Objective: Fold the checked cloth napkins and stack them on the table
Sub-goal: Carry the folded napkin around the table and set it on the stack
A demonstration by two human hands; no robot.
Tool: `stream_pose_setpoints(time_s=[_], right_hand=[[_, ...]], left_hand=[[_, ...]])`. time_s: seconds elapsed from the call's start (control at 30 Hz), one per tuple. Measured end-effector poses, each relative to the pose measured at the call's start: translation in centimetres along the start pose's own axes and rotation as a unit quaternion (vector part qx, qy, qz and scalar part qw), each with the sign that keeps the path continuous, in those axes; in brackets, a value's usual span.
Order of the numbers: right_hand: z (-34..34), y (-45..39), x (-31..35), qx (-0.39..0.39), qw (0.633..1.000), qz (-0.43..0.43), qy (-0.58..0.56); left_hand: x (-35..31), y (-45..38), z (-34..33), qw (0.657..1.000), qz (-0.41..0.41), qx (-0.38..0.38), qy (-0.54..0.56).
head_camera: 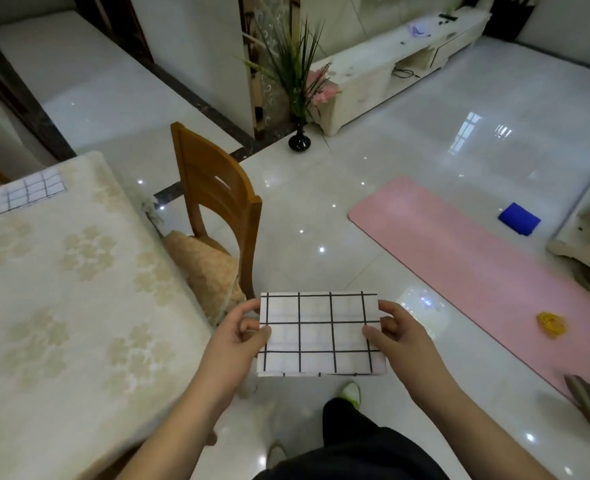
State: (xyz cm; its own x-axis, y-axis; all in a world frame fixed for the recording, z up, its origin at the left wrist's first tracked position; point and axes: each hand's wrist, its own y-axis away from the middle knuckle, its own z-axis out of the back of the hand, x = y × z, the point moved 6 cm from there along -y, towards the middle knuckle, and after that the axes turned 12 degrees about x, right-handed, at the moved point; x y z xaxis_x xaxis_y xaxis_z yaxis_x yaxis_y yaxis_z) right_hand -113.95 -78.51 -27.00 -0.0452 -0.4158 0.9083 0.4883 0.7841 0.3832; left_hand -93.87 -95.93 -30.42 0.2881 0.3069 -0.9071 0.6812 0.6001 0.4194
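A folded white napkin with black checks (321,336) hangs in the air in front of me, over the floor to the right of the table. My left hand (239,336) pinches its left edge and my right hand (395,332) pinches its right edge. Another folded checked napkin (32,192) lies flat at the far left of the table (64,306), which wears a cream floral cloth.
A wooden chair (217,202) with a cushion stands at the table's right edge. A pink mat (477,268) lies on the tiled floor to the right, with a blue cloth (518,218) and a yellow object (551,323) on it. A black vase of plants (299,142) stands farther back.
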Motion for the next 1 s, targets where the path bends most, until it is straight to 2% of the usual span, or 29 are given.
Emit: stream_pose_setpoints(time_s=[0.37,0.53,0.77,1.0], right_hand=[[11.8,-15.1,6.4,0.034,0.998,0.043,-0.024],[16.2,-20.7,8.1,0.046,0.998,0.034,-0.032],[18.2,-27.6,9.7,0.057,0.997,0.034,-0.042],[17.8,-37.0,12.9,0.064,0.998,0.016,-0.016]], left_hand=[[-11.0,-15.1,-6.3,0.999,-0.009,-0.017,-0.033],[-14.3,-20.3,-8.4,0.999,0.000,-0.033,-0.031],[-16.0,-27.0,-8.1,0.998,0.017,-0.046,-0.027],[-17.7,-34.8,-4.9,0.998,0.016,-0.059,0.004]])
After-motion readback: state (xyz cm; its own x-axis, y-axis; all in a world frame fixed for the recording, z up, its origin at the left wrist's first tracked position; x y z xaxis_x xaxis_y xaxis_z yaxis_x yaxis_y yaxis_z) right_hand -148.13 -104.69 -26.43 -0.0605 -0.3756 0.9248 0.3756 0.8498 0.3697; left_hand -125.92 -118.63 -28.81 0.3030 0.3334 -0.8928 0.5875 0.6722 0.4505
